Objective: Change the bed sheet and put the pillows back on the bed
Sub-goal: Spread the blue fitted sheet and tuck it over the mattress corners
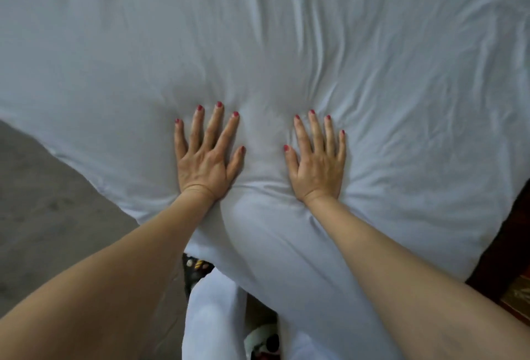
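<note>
A white bed sheet (258, 44) covers the bed and fills most of the head view, with creases fanning out on its right side. My left hand (205, 153) lies flat on the sheet near the bed's corner, palm down, fingers spread. A short way to its right, my right hand (317, 159) presses flat on the sheet in the same manner. A ridge of cloth bulges between the two hands and runs down over the corner toward me. No pillow is in view.
Grey floor (43, 216) lies to the left of the bed. A dark wooden piece (513, 245) stands at the right edge. Patterned dark fabric (198, 266) peeks out below the sheet's corner.
</note>
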